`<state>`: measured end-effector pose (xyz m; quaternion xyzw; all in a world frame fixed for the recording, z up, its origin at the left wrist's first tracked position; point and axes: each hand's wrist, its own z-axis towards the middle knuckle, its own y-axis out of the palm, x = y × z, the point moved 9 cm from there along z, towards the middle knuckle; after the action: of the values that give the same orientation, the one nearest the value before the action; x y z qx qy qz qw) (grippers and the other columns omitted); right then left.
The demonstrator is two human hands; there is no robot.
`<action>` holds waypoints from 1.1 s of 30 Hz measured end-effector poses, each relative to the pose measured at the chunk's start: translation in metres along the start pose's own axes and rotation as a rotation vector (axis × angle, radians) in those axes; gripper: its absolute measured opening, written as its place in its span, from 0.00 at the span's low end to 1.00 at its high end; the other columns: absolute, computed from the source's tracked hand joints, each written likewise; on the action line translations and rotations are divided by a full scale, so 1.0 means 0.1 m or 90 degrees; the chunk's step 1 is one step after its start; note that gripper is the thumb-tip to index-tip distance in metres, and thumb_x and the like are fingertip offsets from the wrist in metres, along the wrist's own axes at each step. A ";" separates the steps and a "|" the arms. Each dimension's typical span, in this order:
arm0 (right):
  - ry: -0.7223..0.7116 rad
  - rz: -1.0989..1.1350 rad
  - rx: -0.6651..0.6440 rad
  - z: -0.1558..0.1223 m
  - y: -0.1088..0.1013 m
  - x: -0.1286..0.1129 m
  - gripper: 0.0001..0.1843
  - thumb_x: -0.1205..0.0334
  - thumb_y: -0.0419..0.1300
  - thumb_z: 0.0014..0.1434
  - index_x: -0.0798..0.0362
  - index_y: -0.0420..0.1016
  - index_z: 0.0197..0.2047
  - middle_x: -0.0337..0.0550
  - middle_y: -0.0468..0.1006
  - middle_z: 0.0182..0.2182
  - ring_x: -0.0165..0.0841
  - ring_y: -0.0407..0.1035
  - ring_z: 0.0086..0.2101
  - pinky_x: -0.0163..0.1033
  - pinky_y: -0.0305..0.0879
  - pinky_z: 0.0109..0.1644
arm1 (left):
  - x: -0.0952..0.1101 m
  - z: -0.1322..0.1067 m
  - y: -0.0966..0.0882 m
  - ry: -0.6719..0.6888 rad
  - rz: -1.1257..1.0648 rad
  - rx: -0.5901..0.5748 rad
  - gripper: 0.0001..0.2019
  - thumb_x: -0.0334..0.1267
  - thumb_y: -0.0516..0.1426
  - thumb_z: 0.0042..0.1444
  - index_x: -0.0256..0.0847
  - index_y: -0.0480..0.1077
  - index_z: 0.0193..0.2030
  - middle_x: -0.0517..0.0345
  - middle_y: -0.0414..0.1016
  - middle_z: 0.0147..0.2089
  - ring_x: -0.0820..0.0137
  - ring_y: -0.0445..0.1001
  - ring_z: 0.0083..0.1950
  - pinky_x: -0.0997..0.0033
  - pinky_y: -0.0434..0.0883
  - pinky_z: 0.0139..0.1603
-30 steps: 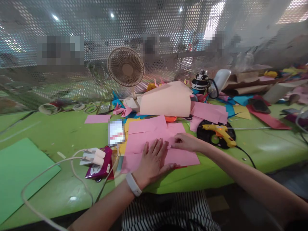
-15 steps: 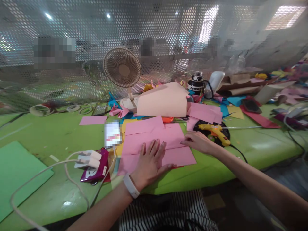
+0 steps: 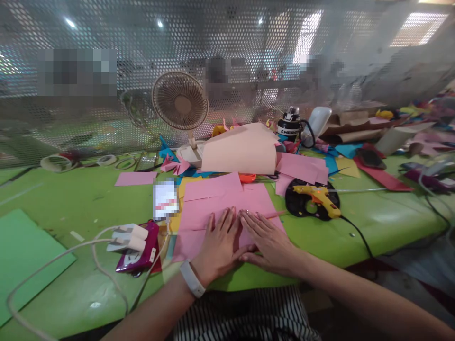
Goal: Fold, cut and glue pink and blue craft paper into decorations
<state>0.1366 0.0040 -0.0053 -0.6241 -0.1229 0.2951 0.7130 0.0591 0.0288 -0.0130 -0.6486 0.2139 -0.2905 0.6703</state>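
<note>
Pink paper (image 3: 199,208) lies in overlapping pieces on the green table in front of me, with creases or edges running across it. My left hand (image 3: 222,241) rests flat on its near part, fingers apart, a pale band around the wrist. Beside it, my right hand (image 3: 268,241) also lies flat on the paper, its fingers stretched out and its tips close to the left hand's. Both palms hide part of the near pink paper. To the right, a yellow glue gun (image 3: 318,196) sits on a round black disc (image 3: 293,201).
A purple power strip (image 3: 142,253) with white plugs and a lit phone (image 3: 165,199) are on the left. Green paper (image 3: 28,265) lies further left. Behind stand a fan (image 3: 181,102), a large pale sheet (image 3: 240,149) and a black bottle (image 3: 289,125).
My right hand has moved left from the pink paper's right edge and now lies flat beside the left hand. The left hand has stayed in nearly the same place.
</note>
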 end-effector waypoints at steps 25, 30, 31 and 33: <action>0.036 -0.013 -0.028 0.02 -0.06 0.01 0.46 0.36 0.47 0.56 0.66 0.51 0.64 0.59 0.52 0.62 0.45 0.47 0.61 0.53 0.46 0.64 | 0.01 -0.01 -0.03 -0.004 -0.003 0.007 0.39 0.63 0.37 0.57 0.37 0.41 0.67 0.45 0.38 0.69 0.57 0.38 0.69 0.44 0.39 0.64; 0.036 -0.011 -0.027 0.03 -0.05 0.01 0.46 0.36 0.46 0.56 0.66 0.50 0.64 0.60 0.52 0.62 0.45 0.47 0.61 0.53 0.47 0.64 | 0.00 0.00 0.00 -0.002 0.005 0.007 0.39 0.63 0.38 0.57 0.37 0.40 0.68 0.46 0.37 0.70 0.57 0.37 0.69 0.44 0.39 0.64; 0.036 -0.012 -0.027 0.02 -0.05 0.01 0.46 0.36 0.46 0.56 0.66 0.50 0.64 0.60 0.52 0.62 0.45 0.47 0.61 0.53 0.47 0.64 | 0.00 0.00 -0.01 -0.002 0.005 0.005 0.39 0.63 0.38 0.57 0.37 0.40 0.67 0.46 0.37 0.70 0.57 0.37 0.69 0.45 0.39 0.64; 0.033 -0.014 -0.019 0.02 -0.04 0.01 0.47 0.36 0.46 0.56 0.67 0.50 0.64 0.59 0.51 0.63 0.45 0.47 0.61 0.53 0.48 0.64 | 0.01 -0.01 -0.01 -0.002 0.003 0.001 0.39 0.63 0.38 0.56 0.37 0.41 0.67 0.46 0.37 0.70 0.56 0.37 0.69 0.45 0.39 0.64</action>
<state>0.1374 0.0059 -0.0013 -0.6406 -0.1155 0.2694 0.7097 0.0587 0.0276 -0.0117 -0.6481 0.2137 -0.2881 0.6718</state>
